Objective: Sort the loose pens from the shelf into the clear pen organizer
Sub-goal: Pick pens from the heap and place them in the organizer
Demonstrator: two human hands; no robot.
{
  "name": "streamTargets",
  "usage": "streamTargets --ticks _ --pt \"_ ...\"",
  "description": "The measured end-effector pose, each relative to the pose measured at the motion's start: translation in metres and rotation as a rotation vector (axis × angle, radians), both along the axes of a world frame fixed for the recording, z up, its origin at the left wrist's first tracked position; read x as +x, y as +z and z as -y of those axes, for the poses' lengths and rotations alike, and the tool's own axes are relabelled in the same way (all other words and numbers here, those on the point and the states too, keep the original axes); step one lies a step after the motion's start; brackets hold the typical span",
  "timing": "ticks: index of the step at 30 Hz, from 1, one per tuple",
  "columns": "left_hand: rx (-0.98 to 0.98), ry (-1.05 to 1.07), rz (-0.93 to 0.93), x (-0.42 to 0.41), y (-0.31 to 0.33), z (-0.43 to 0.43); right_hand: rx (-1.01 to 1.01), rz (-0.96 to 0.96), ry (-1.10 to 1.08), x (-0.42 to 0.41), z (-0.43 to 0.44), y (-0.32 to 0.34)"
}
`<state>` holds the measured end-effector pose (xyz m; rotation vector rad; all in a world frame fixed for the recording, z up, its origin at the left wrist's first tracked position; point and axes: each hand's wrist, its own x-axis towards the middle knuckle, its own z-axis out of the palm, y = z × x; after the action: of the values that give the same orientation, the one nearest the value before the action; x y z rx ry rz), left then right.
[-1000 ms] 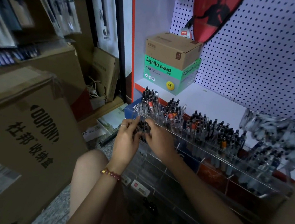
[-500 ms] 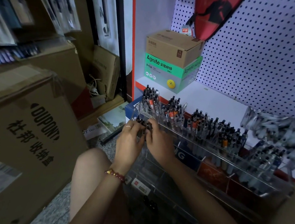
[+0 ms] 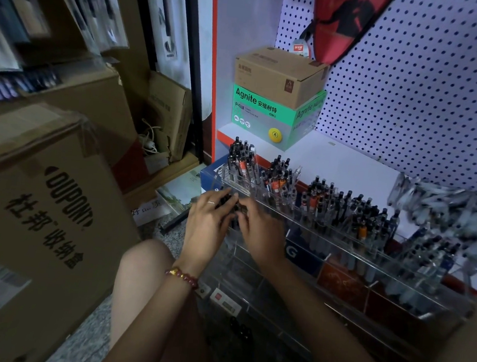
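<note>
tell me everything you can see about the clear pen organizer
The clear pen organizer looks like transparent acrylic, stepped in tiers and split by dividers into compartments. It sits at the front of the white shelf. Its back row is packed with upright pens, mostly black-topped, some orange; lower tiers look mostly empty. At its left end, the left hand and right hand hold a bundle of dark pens.

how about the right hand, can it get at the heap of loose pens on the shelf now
Probably not yet: the right hand and left hand grip a bundle of dark pens at the left end of the organizer. Once emptied, likely yes, over the upright pens to the heap.
</note>
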<state>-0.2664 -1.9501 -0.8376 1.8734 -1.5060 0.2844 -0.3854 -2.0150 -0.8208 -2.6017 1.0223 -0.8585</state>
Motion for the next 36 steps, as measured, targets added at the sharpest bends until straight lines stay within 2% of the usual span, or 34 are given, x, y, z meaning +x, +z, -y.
streamTargets --ticks 3,8,10,16,23,29,36 --pt "0.01 -0.016 0.024 0.001 0.0 0.0 0.073 -0.146 -0.061 -0.005 0.003 -0.005" --pt "-0.058 0.016 -0.109 0.006 0.002 -0.001 0.082 -0.261 -0.139 -0.005 0.001 -0.005" --pt "-0.067 0.007 -0.107 0.004 0.002 0.001 0.082 -0.297 -0.147 0.001 0.001 -0.003" --pt "-0.036 0.023 -0.074 0.004 -0.001 0.001 0.219 -0.149 -0.127 0.01 -0.004 0.0" --pt "0.012 0.093 0.023 -0.007 -0.001 0.004 0.178 0.001 -0.024 0.0 -0.012 -0.007" --pt "-0.085 0.116 -0.093 -0.005 0.003 0.0 0.194 0.068 -0.115 -0.014 -0.022 -0.007" --pt "0.126 0.117 -0.12 -0.027 -0.008 0.012 0.138 0.065 -0.032 -0.038 -0.025 -0.003"
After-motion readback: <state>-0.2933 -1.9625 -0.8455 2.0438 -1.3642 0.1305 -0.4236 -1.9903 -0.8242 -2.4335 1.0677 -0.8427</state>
